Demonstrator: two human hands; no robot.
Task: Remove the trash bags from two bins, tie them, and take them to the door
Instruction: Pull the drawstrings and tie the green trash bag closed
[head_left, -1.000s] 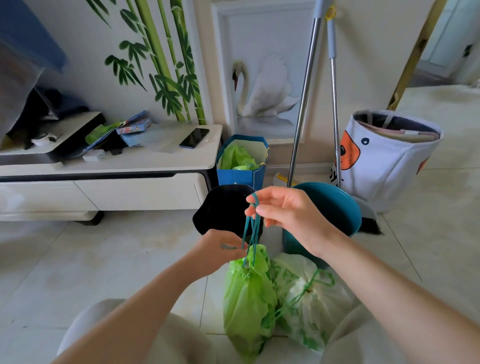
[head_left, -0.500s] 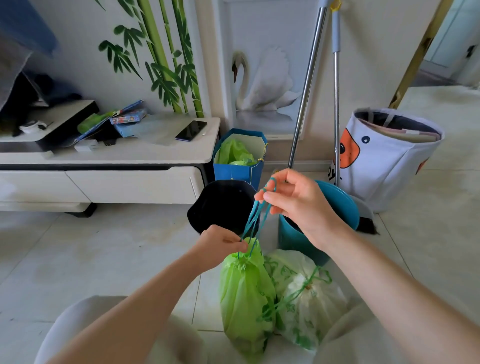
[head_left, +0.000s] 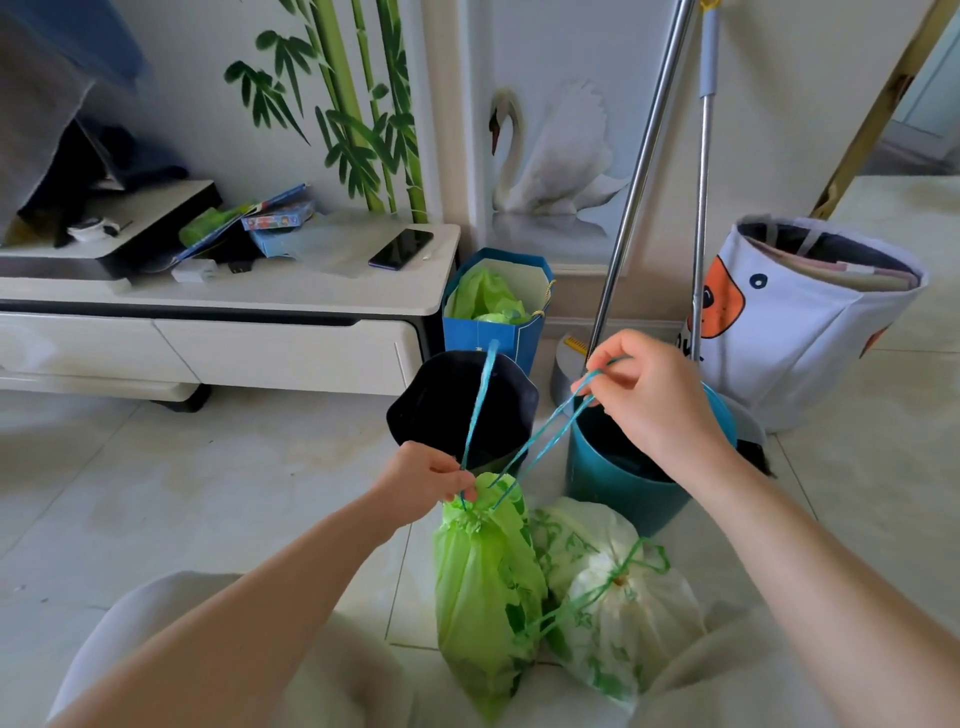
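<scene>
Green trash bag (head_left: 488, 587) upright on the floor, left hand (head_left: 426, 475) pinching its gathered neck, right hand (head_left: 652, 400) pinching the teal drawstring (head_left: 540, 447) pulled taut, tied white bag (head_left: 618, 597) touching it, black bin (head_left: 462, 410) and teal bin (head_left: 623, 483) just behind.

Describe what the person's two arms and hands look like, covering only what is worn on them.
Both arms are bare from wrist to the bottom of the picture: no sleeves show. The left hand and the right hand wear no gloves. No watch, bracelet or ring is visible on either. The fingers are uncovered.
</scene>
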